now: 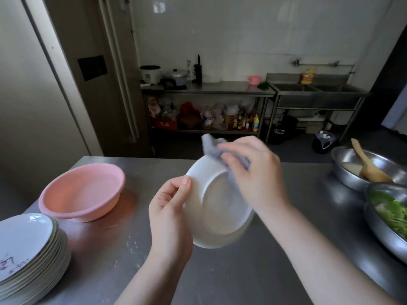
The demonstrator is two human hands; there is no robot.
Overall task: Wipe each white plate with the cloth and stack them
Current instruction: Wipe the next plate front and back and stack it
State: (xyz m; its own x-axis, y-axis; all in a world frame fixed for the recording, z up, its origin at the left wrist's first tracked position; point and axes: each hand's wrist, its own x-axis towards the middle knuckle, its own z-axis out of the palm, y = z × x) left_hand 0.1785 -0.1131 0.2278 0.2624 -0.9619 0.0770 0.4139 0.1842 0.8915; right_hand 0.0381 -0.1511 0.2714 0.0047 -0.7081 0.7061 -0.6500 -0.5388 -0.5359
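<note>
Plate held tilted above the steel table (253,271) — cloth against it

The left hand (169,214) grips the white plate (218,208) by its left rim; the right hand (253,172) clutches the grey cloth (214,148) at the far edge — stacked plates (30,254) sit near left.

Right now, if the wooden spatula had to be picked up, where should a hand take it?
By the upper handle end, from above. The wooden spatula leans in the steel bowl, blade down among the contents, handle rising free above the rim, probably clear for fingers.
</note>
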